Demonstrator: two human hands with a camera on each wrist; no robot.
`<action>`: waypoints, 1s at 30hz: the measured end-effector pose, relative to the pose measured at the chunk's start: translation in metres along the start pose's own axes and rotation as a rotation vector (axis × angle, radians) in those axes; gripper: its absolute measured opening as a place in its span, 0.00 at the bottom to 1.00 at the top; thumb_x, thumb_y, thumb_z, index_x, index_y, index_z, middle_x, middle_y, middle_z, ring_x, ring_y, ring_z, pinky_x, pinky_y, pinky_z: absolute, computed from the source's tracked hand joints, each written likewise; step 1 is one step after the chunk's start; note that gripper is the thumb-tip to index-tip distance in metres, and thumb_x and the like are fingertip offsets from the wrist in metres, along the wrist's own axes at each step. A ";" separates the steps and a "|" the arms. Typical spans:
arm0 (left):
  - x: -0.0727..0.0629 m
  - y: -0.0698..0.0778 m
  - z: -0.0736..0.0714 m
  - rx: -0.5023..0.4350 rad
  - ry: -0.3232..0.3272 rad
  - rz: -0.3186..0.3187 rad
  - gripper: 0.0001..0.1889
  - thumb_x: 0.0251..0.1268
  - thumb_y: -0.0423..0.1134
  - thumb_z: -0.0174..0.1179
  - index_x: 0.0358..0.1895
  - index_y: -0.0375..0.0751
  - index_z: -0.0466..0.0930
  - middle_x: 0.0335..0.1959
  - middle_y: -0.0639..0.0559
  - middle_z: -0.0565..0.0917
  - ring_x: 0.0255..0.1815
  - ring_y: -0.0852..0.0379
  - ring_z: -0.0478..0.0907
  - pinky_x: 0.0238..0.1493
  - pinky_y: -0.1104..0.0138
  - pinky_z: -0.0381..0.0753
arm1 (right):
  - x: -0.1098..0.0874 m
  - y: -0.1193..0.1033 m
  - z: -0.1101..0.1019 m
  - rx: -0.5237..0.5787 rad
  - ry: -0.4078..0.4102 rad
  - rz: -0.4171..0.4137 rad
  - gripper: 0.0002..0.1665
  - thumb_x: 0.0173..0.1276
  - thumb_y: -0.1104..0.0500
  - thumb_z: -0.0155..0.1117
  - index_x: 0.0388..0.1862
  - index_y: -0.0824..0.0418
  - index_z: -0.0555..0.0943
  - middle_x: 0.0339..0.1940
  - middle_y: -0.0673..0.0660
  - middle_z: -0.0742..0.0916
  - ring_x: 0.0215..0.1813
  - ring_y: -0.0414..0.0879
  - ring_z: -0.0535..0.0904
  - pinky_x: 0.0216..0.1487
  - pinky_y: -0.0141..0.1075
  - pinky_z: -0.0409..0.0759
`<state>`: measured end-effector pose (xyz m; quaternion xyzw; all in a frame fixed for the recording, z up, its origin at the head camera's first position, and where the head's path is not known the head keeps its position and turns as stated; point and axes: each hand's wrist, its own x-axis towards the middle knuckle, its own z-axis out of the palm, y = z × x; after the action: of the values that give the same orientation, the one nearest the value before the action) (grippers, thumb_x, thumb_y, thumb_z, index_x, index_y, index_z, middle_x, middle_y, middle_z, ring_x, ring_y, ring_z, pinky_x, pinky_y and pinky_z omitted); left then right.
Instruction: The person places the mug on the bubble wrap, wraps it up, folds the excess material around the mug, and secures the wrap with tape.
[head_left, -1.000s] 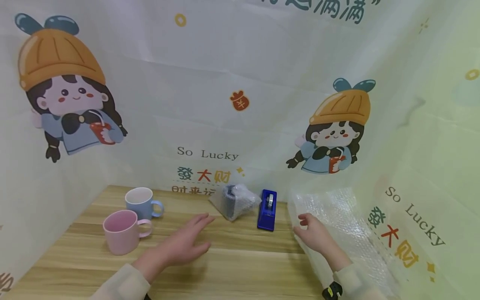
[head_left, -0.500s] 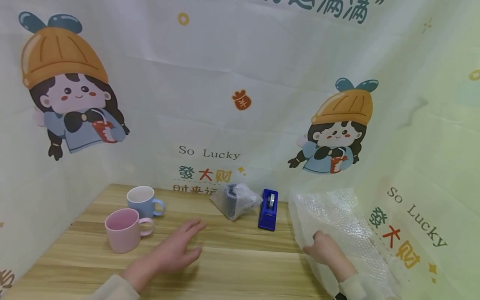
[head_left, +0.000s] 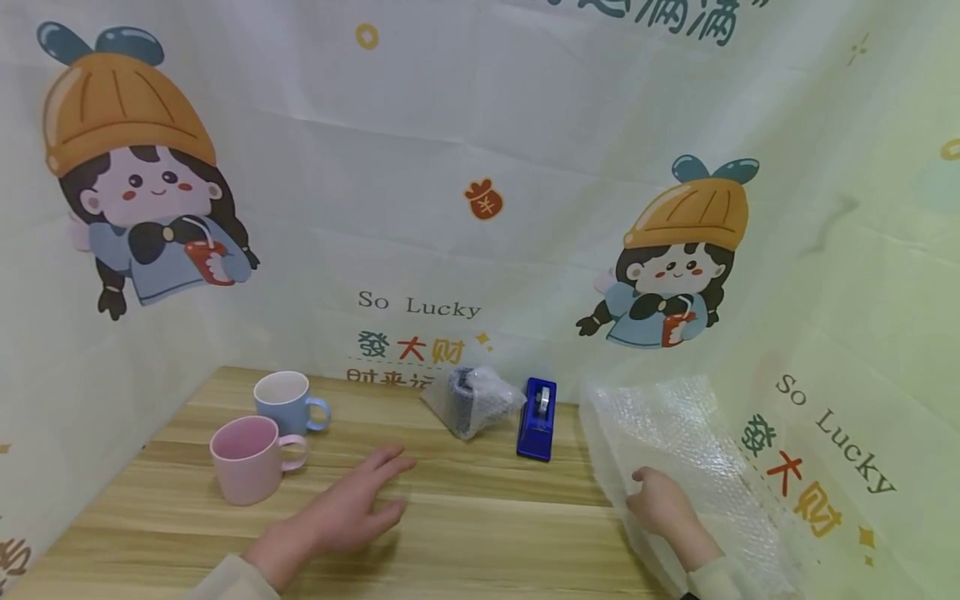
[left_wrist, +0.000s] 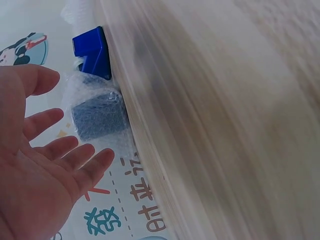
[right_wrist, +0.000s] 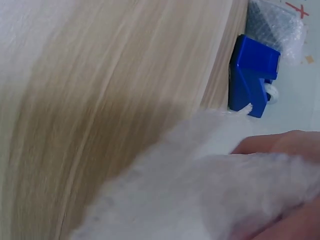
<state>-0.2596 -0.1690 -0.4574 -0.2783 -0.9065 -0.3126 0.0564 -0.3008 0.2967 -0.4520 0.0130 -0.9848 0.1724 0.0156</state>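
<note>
My right hand [head_left: 667, 508] pinches the left edge of a bubble wrap sheet [head_left: 705, 450] on the right side of the table. In the right wrist view, a fold of the bubble wrap [right_wrist: 175, 190] passes between the thumb and the fingers. My left hand [head_left: 348, 508] hovers above the tabletop with relaxed, spread fingers and holds nothing. Beyond it stands a dark cup-shaped thing wrapped in bubble wrap [head_left: 463, 407]; the left wrist view shows the wrapped thing [left_wrist: 100, 117] past the fingertips. A blue tape dispenser [head_left: 535, 429] stands between the wrapped thing and the sheet.
A pink mug [head_left: 243, 467] and, behind it, a light blue mug [head_left: 283, 404] stand on the left of the wooden table [head_left: 465, 533], handles pointing right. A printed cloth backdrop [head_left: 390, 208] encloses the table's back and sides.
My right hand has moved right and nearer, its spread fingers closing on the edge of the bubble wrap. My left hand has drawn back slightly. Mugs, wrapped thing and dispenser stay put.
</note>
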 end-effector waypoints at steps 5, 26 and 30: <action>-0.001 0.001 -0.001 -0.016 -0.009 -0.020 0.30 0.76 0.41 0.68 0.77 0.36 0.75 0.81 0.26 0.69 0.79 0.24 0.70 0.76 0.31 0.74 | -0.005 -0.002 -0.006 0.058 0.102 -0.005 0.33 0.67 0.66 0.60 0.70 0.81 0.76 0.49 0.78 0.85 0.32 0.52 0.75 0.35 0.44 0.81; 0.005 0.005 -0.032 -0.028 0.111 -0.010 0.30 0.76 0.35 0.68 0.78 0.37 0.73 0.81 0.28 0.69 0.76 0.25 0.75 0.72 0.34 0.79 | -0.065 -0.100 -0.010 0.046 0.489 -0.711 0.37 0.58 0.78 0.73 0.66 0.56 0.88 0.35 0.45 0.73 0.29 0.25 0.57 0.25 0.20 0.67; 0.006 0.005 -0.041 -0.044 0.185 -0.011 0.30 0.78 0.35 0.66 0.78 0.35 0.72 0.80 0.29 0.70 0.76 0.26 0.74 0.71 0.34 0.80 | -0.068 -0.108 0.000 0.002 0.313 -0.933 0.40 0.59 0.77 0.72 0.69 0.52 0.87 0.37 0.44 0.74 0.29 0.26 0.53 0.26 0.17 0.62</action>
<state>-0.2650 -0.1872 -0.4204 -0.2443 -0.8918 -0.3572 0.1318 -0.2291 0.1968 -0.4183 0.4266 -0.8597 0.1480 0.2388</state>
